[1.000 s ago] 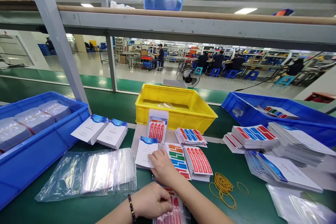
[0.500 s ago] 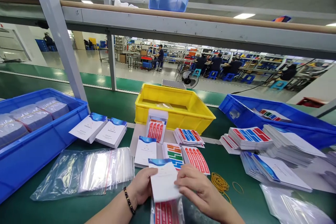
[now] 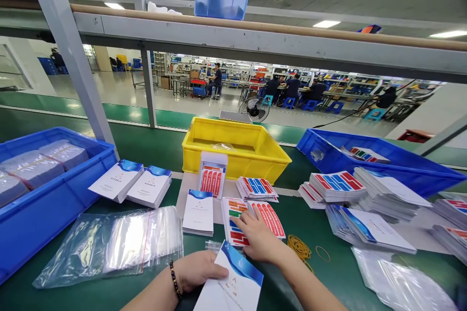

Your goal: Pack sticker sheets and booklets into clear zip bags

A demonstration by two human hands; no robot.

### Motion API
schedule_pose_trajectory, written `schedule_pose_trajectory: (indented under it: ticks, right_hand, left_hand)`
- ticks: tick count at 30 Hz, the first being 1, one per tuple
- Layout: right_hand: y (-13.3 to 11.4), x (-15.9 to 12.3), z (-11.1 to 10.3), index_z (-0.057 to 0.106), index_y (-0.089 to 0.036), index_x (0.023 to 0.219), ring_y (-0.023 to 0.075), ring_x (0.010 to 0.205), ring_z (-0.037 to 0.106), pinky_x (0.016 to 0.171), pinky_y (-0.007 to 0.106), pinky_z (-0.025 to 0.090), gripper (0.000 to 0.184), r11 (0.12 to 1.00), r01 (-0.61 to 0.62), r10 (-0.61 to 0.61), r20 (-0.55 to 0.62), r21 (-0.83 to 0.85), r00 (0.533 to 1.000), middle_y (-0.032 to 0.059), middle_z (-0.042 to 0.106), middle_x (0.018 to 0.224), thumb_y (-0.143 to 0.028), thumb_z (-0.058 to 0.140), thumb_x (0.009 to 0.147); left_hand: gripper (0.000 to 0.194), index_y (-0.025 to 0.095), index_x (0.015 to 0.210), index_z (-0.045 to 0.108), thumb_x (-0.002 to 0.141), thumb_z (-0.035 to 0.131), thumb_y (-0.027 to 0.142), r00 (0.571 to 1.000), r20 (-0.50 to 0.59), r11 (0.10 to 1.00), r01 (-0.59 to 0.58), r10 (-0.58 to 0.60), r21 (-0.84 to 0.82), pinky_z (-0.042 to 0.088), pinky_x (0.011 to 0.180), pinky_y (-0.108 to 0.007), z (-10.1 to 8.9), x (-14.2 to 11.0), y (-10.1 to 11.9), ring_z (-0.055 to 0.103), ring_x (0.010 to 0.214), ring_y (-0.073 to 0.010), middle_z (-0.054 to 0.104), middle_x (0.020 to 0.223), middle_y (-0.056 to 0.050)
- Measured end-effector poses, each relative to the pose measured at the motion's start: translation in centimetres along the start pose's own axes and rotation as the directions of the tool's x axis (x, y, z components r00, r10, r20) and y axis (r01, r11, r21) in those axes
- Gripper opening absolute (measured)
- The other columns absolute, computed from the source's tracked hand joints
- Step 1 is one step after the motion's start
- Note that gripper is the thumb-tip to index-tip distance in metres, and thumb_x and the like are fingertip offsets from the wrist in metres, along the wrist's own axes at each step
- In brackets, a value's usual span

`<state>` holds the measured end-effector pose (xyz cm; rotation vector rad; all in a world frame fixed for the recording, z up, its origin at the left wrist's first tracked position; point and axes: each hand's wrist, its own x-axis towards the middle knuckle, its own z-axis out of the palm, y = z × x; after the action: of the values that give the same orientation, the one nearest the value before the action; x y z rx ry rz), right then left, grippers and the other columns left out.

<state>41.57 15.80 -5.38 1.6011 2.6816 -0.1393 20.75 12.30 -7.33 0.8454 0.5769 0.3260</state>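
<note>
A white booklet with a blue wavy top (image 3: 237, 284) is gripped in my left hand (image 3: 202, 272), thumb on its face. It tilts to the right at the near edge of the view. A bit of clear plastic (image 3: 213, 246) shows just beyond it. My right hand (image 3: 257, 235) has its fingers apart and rests on a stack of sticker sheets in orange, green and blue (image 3: 229, 211). Beside that lie red sticker sheets (image 3: 273, 221), with red-and-blue sheets (image 3: 257, 187) behind. Left of them sits a booklet stack (image 3: 198, 214).
A yellow bin (image 3: 233, 155) stands at the back centre, with blue bins (image 3: 73, 175) (image 3: 401, 165) on either side. Clear plastic bags (image 3: 127, 240) lie at left. Yellow rubber bands (image 3: 299, 247) and more booklet stacks (image 3: 375, 231) are at right.
My right hand has let go of the booklet and moved forward onto the sticker sheets. My left hand has brought the booklet lower and tilted it. The view has shifted slightly.
</note>
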Motion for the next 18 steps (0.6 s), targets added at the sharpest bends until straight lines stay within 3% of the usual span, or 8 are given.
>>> schedule_pose_trajectory:
  ticks: [5,8,11,15,18]
  right_hand:
    - [0.9,-0.4,-1.2,0.062,-0.021,0.096,0.0247,0.101,0.049,0.102,0.051,0.015,0.030,0.981,0.049,-0.044,-0.029,0.186,0.999,0.0069,0.058,0.095,-0.017,0.055,0.067]
    - [1.2,-0.3,-1.3,0.064,-0.022,0.087,0.0243,0.099,0.051,0.101,0.051,0.018,0.020,0.974,0.045,-0.039,-0.030,0.222,0.999,0.0054,0.060,0.092,-0.021,0.060,0.068]
    - [0.9,-0.3,-1.1,0.064,-0.021,0.088,0.0250,0.099,0.050,0.101,0.053,0.015,0.023,0.985,0.030,-0.025,-0.030,0.168,0.999,0.0057,0.060,0.091,-0.020,0.062,0.066]
    - [0.3,-0.4,-0.8,0.060,-0.020,0.103,0.0293,0.106,0.045,0.100,0.055,0.014,0.045,0.997,0.020,-0.018,-0.029,0.071,0.999,0.0092,0.056,0.101,-0.020,0.066,0.059]
    - [0.3,-0.4,-0.7,0.059,-0.019,0.104,0.0273,0.101,0.048,0.100,0.054,0.016,0.045,0.999,0.015,-0.015,-0.017,0.032,1.000,0.0096,0.056,0.098,-0.017,0.063,0.059]
  left_hand:
    - [0.049,0.010,0.077,0.069,0.045,0.077,0.046,0.998,-0.065,0.997,0.006,-0.011,-0.075,0.043,0.070,-0.025,0.1,0.2,-0.1,0.059,0.067,-0.0135,0.067,0.075,-0.009]
    - [0.051,0.009,0.076,0.070,0.043,0.078,0.047,0.994,-0.109,0.994,-0.008,-0.004,-0.106,0.044,0.071,-0.026,0.1,0.3,-0.2,0.059,0.067,-0.0145,0.066,0.072,-0.009]
    - [0.051,0.008,0.075,0.069,0.043,0.078,0.047,0.994,-0.108,0.995,0.009,-0.020,-0.103,0.043,0.072,-0.026,0.2,0.3,-0.1,0.059,0.067,-0.0146,0.066,0.072,-0.010]
    - [0.048,0.009,0.072,0.069,0.042,0.078,0.046,0.994,-0.080,0.997,0.067,-0.070,-0.046,0.042,0.069,-0.025,0.3,0.0,-0.1,0.057,0.063,-0.0124,0.065,0.072,-0.008]
    - [0.048,0.010,0.074,0.069,0.044,0.077,0.046,0.996,-0.050,0.997,0.072,-0.073,-0.028,0.042,0.071,-0.027,0.3,-0.1,-0.1,0.056,0.061,-0.0121,0.065,0.073,-0.007]
